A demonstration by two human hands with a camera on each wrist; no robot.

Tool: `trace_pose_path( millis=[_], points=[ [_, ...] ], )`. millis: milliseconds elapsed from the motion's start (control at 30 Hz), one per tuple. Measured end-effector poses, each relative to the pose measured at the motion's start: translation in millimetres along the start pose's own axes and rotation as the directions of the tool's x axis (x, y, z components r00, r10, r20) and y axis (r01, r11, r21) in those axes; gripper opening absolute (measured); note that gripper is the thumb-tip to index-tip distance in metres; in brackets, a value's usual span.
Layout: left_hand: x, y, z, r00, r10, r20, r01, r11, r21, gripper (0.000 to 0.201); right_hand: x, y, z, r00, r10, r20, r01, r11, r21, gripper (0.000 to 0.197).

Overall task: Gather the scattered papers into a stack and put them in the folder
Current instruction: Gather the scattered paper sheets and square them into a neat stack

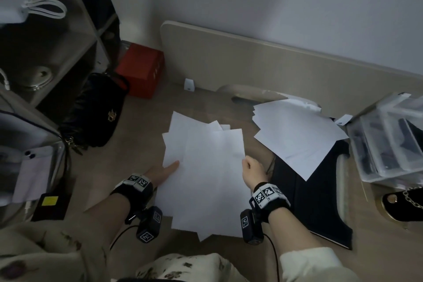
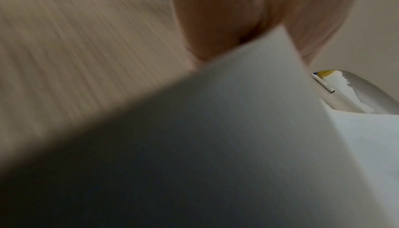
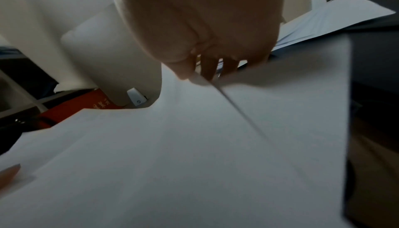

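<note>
Gripping smooth white papers (image 1: 206,174) two-handed.

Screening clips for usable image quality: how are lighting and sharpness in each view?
Head view: dim but sharp, papers readable. Left wrist: motion-blurred, left hand smeared, paper underside in shadow. Right wrist: soft, right hand close and blurred, sheet edges streaked.

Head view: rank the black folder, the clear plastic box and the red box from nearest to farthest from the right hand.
From the right hand, which grips the held papers:
1. Black folder, just to its right on the desk.
2. Clear plastic box, farther right at the desk's edge.
3. Red box, far off to the upper left, beside the shelf.
</note>
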State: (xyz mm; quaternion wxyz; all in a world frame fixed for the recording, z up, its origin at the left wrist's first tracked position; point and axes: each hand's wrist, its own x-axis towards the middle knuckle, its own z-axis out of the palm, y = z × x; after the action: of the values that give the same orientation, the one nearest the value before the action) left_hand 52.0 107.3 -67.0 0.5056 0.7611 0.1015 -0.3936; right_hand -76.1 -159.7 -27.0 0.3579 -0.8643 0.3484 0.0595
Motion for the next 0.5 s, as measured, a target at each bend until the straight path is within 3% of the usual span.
trace_pose_path(
  millis=[100, 167, 233, 267, 367, 433, 500],
  points=[
    [-5.8, 5.6, 0.1, 0.999, -0.028, 0.023, 0.028, 0.999, 0.018, 0.107, 7.6, 3.5, -1.5, 0.993, -0.090, -0.080, 0.087, 0.995, -0.042, 0.041],
    [-7.8, 8.5, 2.1, 0.999, -0.038, 0.022, 0.038, 0.999, 0.018, 0.096, 13.7, 1.9, 1.0, 0.988, -0.147, -0.038, 0.149, 0.987, 0.056, 0.040],
    [-9.5, 9.3, 5.3, 0.999, -0.026, 0.029, 0.025, 0.999, 0.030, 0.078, 14.2, -4.9, 4.4, 0.986, -0.161, 0.045, 0.152, 0.975, 0.162, 0.027],
    [-9.0, 8.4, 6.7, 0.999, -0.018, 0.029, 0.017, 0.999, 0.039, 0.080, 13.6, -6.3, 6.5, 0.984, -0.148, 0.102, 0.124, 0.971, 0.206, 0.019],
    [-8.5, 6.6, 8.8, 0.999, -0.018, 0.038, 0.016, 0.998, 0.053, 0.093, 12.0, -0.4, 14.5, 0.981, 0.001, 0.193, -0.052, 0.964, 0.261, 0.062],
    [-10.3, 7.3, 9.9, 0.999, -0.018, 0.039, 0.017, 0.999, 0.046, 0.088, 11.2, 10.7, 15.0, 0.990, 0.084, 0.114, -0.114, 0.952, 0.285, 0.072],
    [-13.0, 8.9, 10.7, 0.999, -0.003, 0.053, 0.001, 0.999, 0.035, 0.082, 8.0, 22.3, 8.9, 0.989, 0.144, 0.037, -0.148, 0.964, 0.223, 0.067]
  ],
)
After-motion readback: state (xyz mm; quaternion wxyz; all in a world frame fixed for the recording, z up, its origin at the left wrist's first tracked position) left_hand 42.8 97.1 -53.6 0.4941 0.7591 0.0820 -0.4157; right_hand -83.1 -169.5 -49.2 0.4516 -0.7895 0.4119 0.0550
